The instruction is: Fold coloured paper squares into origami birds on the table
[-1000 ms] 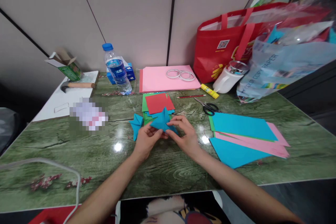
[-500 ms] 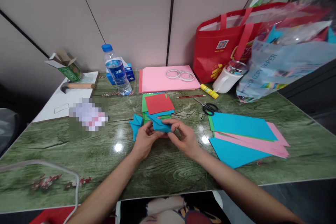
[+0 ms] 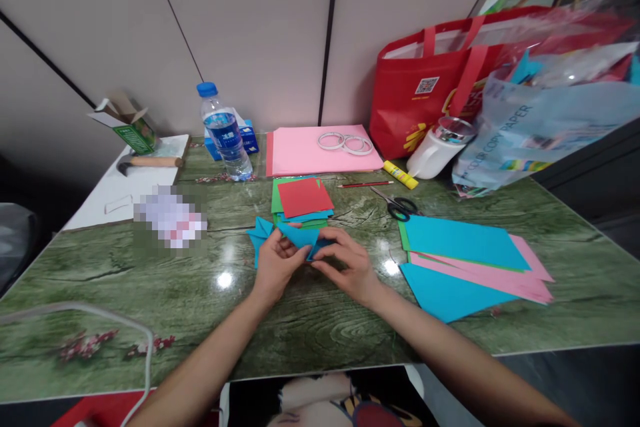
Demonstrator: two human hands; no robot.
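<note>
Between my two hands is a piece of folded blue origami paper, held just above the table. My left hand pinches its left side, thumb in front and fingers behind. At its right side, the thumb and fingers of my right hand are closed on it. Part of the paper is hidden behind my fingers. A second folded blue paper piece lies right behind my left hand, partly covered by it. Beyond my hands sits a stack of square papers, with a red square on top.
To the right lie blue sheets, pink strips and black-handled scissors. Farther back are a pencil, a glue stick, tape rolls, a mug and a red bag. A bottle and hammer stand left.
The folded blue paper has been turned in my hands: its upright point has gone down, and a broad flat triangular face now shows. Both hands stay in nearly the same place.
</note>
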